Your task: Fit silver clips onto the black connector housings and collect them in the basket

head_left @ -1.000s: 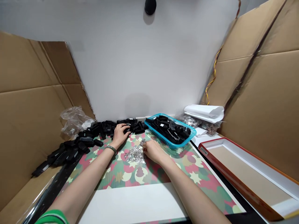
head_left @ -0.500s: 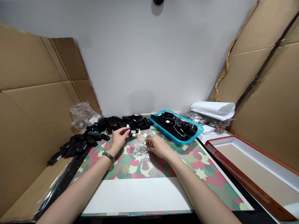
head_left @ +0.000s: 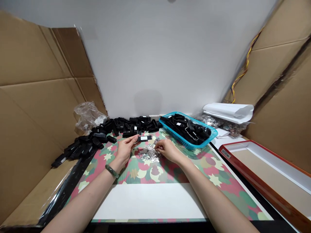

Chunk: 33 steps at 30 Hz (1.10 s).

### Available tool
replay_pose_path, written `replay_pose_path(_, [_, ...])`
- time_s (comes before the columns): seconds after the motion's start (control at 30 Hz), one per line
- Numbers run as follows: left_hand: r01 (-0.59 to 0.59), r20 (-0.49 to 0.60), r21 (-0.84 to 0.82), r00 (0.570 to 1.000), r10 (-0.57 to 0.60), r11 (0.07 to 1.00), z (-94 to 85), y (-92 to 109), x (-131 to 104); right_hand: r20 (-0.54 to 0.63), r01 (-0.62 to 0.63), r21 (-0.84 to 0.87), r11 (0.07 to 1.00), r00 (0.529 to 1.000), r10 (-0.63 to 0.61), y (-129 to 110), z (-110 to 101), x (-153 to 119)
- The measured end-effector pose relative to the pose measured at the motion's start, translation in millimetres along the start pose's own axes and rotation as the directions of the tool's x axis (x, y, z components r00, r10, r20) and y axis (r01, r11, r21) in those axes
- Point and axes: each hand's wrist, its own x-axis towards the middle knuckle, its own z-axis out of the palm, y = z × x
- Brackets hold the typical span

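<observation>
My left hand [head_left: 125, 149], with a dark green bangle [head_left: 112, 171] at the wrist, pinches the left end of a small black plastic piece [head_left: 144, 138] that has a white label on its face. Just to the right, my right hand [head_left: 167, 150] has its fingertips pinched together at the right edge of a pile of small silvery metal parts [head_left: 148, 153]. What those fingertips hold, if anything, is too small to make out. Behind my left hand lies a long heap of similar black pieces [head_left: 126, 125].
A blue basket [head_left: 181, 142] of black pieces stands at the back right. Beyond it are bags of metal parts [head_left: 211, 121] and white paper [head_left: 228, 111]. A red-edged box lid [head_left: 257, 168] lies at right. Cardboard walls [head_left: 36, 64] flank both sides.
My left hand now holds a black piece up, clear of the heap and turned label forward. My right hand stays by the metal pile. The view has shifted slightly.
</observation>
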Motion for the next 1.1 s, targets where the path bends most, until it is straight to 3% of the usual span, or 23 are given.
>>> replay_pose_path(0.17, [0.035, -0.008, -0.042, 0.999, -0.036, 0.999, 0.8, 0.6, -0.7, -0.018, -0.013, 0.071, 0.997, 1.000, 0.015, -0.3, 0.6, 0.4])
replay_pose_path(0.37, [0.026, 0.020, -0.025, 0.999, -0.025, 0.999, 0.9, 2.3, -2.0, -0.046, -0.040, 0.326, 0.945, 0.997, 0.058, 4.8, 3.7, 4.4])
replay_pose_path(0.47, [0.043, 0.029, -0.032, 0.999, -0.042, 0.999, 1.4, 5.1, -4.5, -0.056, -0.031, 0.559, 0.829, 0.996, 0.076, 7.7, 4.9, 6.5])
replay_pose_path(0.6, [0.144, 0.149, -0.031, 0.979, -0.138, 0.989, 4.9, 6.7, -12.1, -0.082, 0.000, 0.820, 0.572, 0.990, 0.118, 6.1, 7.0, 7.3])
replay_pose_path(0.7, [0.160, 0.226, -0.074, 0.964, -0.139, 0.984, 8.4, 2.8, -15.9, -0.056, -0.009, 0.929, 0.370, 0.985, 0.166, 1.8, 8.8, 7.1])
replay_pose_path(0.8, [0.172, 0.282, -0.074, 0.948, -0.145, 0.982, 10.3, -0.8, -17.2, -0.011, -0.028, 0.972, 0.234, 0.986, 0.166, -2.2, 10.1, 6.7])
replay_pose_path(0.93, [0.152, 0.314, 0.016, 0.938, -0.150, 0.988, 12.0, -1.5, -20.9, 0.007, -0.029, 0.988, 0.150, 0.989, 0.147, -6.3, 11.8, 5.2])
replay_pose_path(1.1, [-0.001, 0.293, 0.223, 0.954, -0.066, 0.975, 14.3, -5.3, -24.2, 0.053, -0.080, 0.983, 0.168, 0.985, 0.162, -11.7, 16.8, 3.4])
